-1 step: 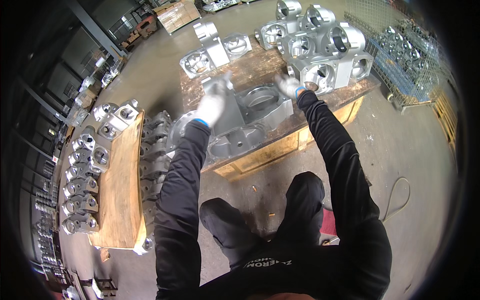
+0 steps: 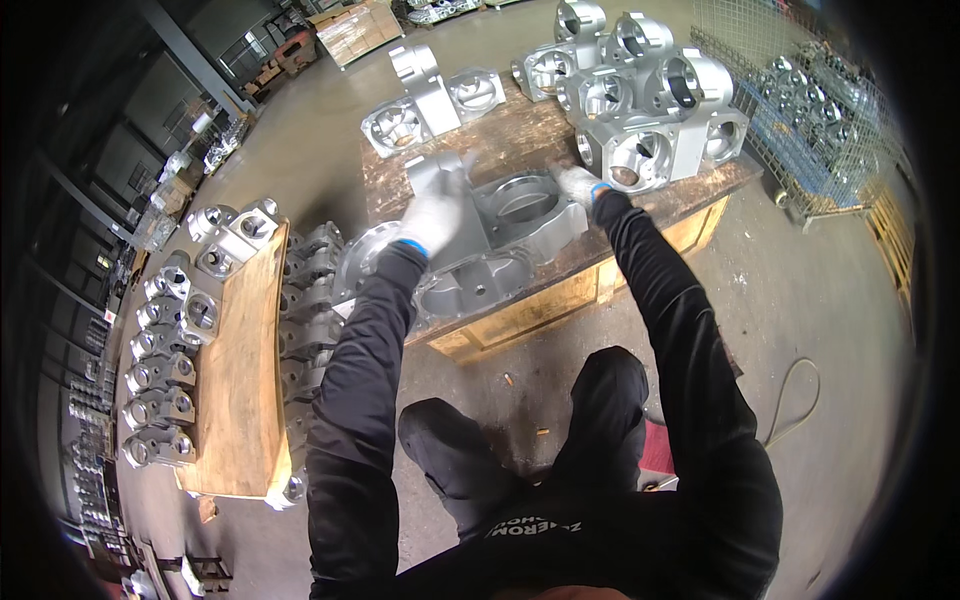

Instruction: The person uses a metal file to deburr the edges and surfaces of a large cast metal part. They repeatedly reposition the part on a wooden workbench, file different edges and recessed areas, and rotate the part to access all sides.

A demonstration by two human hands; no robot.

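Note:
A large grey metal casting (image 2: 468, 228) with round bores lies on the near side of the worn wooden table (image 2: 515, 128). My left hand (image 2: 436, 220), in a white glove with a blue cuff band, is over the casting's raised middle block. Motion blurs its fingers, so their grip does not show. At the right side of the casting's big ring is my right hand (image 2: 577, 184), gloved alike. Its fingers are smeared too, and I cannot tell whether they touch the metal. A similar silver casting (image 2: 430, 105) stands behind at the far left of the tabletop.
Several silver castings (image 2: 650, 110) crowd the table's right side. To the left, a wooden board (image 2: 240, 370) stands between rows of castings (image 2: 160, 375). A wire mesh cage (image 2: 815, 150) with metal parts is at the right. A cord (image 2: 800, 405) loops on the floor.
My left hand has shifted slightly right and down over the casting. The right hand has come a little lower beside the ring. The casting stays in place.

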